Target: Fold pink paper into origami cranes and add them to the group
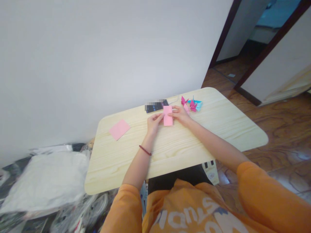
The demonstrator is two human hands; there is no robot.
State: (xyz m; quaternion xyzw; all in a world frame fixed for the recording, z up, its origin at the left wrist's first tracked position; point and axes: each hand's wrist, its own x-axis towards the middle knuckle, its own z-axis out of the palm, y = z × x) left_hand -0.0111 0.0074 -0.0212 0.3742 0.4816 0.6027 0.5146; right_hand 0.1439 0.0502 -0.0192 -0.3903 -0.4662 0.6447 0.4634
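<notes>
Pale wood-grain table (184,145) with a folded pink paper strip (167,117) between two hands

White wall (97,64) rises behind the round-cornered tabletop, while a reddish-brown wood floor (286,123) and a dark-framed doorway (243,38) lie off to the right. Near the table's far edge, the strip lies lengthwise, pointing away from the person. The left hand (153,123), with a dark red bead bracelet (145,150) on its wrist, is almost closed, its fingers curled against the strip's left edge. The right hand (179,115) is also nearly closed, its fingers curved onto the right edge, so both hands have hold of the strip from either side. How hard they press cannot be told.

Just beyond the strip sits a dark smartphone (156,106), partly blurred. Past the right hand, close by, are two magenta origami cranes (191,105) and a light blue origami crane (198,104). A flat pink paper square (119,129) lies well left of the left hand. Orange T-shirt sleeves (126,210) show at the bottom, and white plastic bags (43,181) are heaped left of the table.
</notes>
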